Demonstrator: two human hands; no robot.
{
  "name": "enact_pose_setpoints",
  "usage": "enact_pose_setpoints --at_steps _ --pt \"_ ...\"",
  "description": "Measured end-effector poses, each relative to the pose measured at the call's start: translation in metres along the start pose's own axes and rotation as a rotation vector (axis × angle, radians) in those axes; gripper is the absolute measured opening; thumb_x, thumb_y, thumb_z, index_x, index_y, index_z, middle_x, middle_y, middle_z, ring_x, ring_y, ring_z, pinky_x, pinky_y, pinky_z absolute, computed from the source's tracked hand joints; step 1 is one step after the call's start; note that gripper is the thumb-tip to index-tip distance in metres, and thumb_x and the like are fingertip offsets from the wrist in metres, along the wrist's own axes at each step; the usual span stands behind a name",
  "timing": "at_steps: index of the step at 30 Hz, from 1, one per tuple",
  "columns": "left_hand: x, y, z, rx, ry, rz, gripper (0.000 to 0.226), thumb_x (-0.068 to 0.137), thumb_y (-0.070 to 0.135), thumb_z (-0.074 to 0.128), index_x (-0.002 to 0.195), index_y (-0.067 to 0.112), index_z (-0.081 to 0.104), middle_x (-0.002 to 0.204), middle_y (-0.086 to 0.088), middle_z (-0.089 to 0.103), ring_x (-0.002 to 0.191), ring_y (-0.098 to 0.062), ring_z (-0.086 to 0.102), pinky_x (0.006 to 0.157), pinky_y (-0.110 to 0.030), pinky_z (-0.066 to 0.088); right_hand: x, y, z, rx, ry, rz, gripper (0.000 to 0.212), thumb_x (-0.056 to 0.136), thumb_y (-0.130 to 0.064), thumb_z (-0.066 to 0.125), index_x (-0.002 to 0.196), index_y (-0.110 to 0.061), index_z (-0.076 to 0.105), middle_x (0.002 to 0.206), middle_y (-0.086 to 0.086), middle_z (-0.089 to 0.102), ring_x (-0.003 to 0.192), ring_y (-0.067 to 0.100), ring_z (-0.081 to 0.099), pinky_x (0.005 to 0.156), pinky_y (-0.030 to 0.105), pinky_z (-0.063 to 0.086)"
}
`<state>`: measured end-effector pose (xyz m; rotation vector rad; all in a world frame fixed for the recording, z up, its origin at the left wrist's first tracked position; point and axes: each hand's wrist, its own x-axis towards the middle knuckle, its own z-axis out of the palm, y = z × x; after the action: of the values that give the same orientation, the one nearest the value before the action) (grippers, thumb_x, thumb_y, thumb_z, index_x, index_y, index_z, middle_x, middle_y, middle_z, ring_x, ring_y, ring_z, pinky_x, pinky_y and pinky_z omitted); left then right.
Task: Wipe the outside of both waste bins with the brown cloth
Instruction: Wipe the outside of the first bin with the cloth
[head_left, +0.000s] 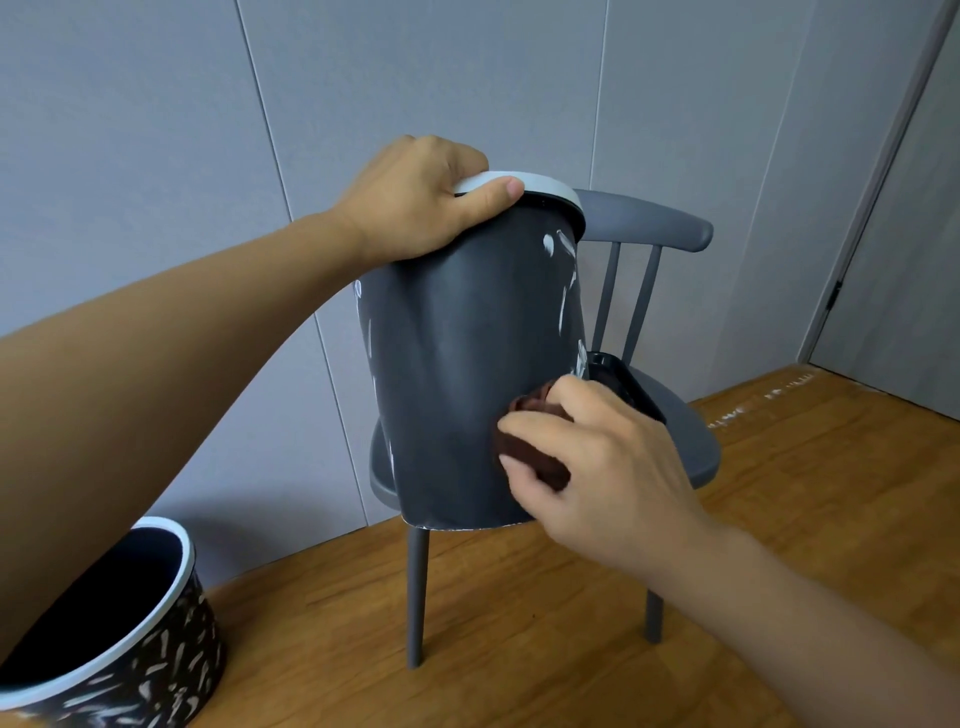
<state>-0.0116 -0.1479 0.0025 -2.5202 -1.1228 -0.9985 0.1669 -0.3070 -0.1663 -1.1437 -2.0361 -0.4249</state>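
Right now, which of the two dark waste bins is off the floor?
The plain-fronted dark grey bin, gripped at its white rim by the left hand. The white-flecked bin stands on the floor.

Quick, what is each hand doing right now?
Left hand: grips the white rim of the dark bin, holding it up.
Right hand: holds the brown cloth against the bin's side.

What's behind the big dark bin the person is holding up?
Behind the held bin stands a grey chair, with a black tray on its seat. The bin hides most of the seat and part of the tray, so anything else there can't be seen.
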Motion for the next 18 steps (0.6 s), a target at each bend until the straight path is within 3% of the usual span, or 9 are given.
enact_pose_setpoints --at_steps 5,7,9,12,16,18 --pt "-0.001 -0.003 -0.003 -0.017 -0.018 -0.007 0.059 0.097 0.062 0.049 0.065 0.014 0.037 0.057 -0.001 0.04 0.057 -0.018 0.04 0.055 -0.036 0.03 -0.016 -0.005 -0.007 -0.03 -0.323 -0.178 0.021 0.089 -0.046 0.059 0.094 -0.032 0.073 0.084 -0.012 0.049 0.073 0.006 0.046 0.052 0.025 0.048" --pt "-0.003 -0.007 -0.004 -0.004 -0.02 -0.011 0.057 0.098 0.061 0.047 0.065 0.016 0.036 0.057 0.0 0.04 0.057 -0.016 0.04 0.056 -0.037 0.03 -0.014 0.004 -0.013 0.024 -0.262 -0.122 0.02 0.089 -0.045 0.061 0.093 -0.031 0.074 0.082 -0.013 0.05 0.071 0.005 0.048 0.056 0.02 0.044" --pt "-0.006 -0.013 -0.005 0.009 -0.014 -0.006 0.056 0.1 0.06 0.044 0.068 0.015 0.038 0.058 0.0 0.042 0.058 -0.019 0.041 0.057 -0.038 0.032 -0.009 0.015 -0.018 0.075 -0.067 -0.017 0.021 0.09 -0.041 0.066 0.099 -0.025 0.076 0.087 -0.01 0.056 0.074 0.007 0.054 0.061 0.014 0.042" --pt "-0.012 -0.019 -0.007 0.018 0.006 0.015 0.052 0.102 0.058 0.041 0.079 0.012 0.05 0.064 -0.005 0.05 0.066 -0.028 0.048 0.063 -0.041 0.039 -0.002 0.024 -0.013 0.045 0.176 0.106 0.027 0.09 -0.034 0.074 0.112 -0.017 0.076 0.101 0.0 0.063 0.09 0.015 0.061 0.068 0.017 0.05" --pt "-0.017 -0.02 -0.007 0.02 0.029 0.087 0.037 0.103 0.056 0.039 0.108 0.026 0.06 0.075 0.0 0.062 0.074 -0.027 0.056 0.07 -0.036 0.044 -0.007 0.021 0.01 -0.065 0.165 0.04 0.036 0.091 -0.036 0.075 0.12 -0.014 0.073 0.109 0.007 0.063 0.098 0.022 0.061 0.065 0.028 0.06" --pt "-0.019 -0.021 -0.011 0.039 0.016 0.118 0.033 0.103 0.055 0.037 0.108 0.029 0.058 0.071 0.001 0.06 0.07 -0.025 0.056 0.068 -0.035 0.043 -0.009 0.019 0.011 -0.049 0.107 0.017 0.045 0.089 -0.043 0.072 0.126 -0.017 0.068 0.115 0.006 0.062 0.1 0.021 0.06 0.062 0.029 0.061"
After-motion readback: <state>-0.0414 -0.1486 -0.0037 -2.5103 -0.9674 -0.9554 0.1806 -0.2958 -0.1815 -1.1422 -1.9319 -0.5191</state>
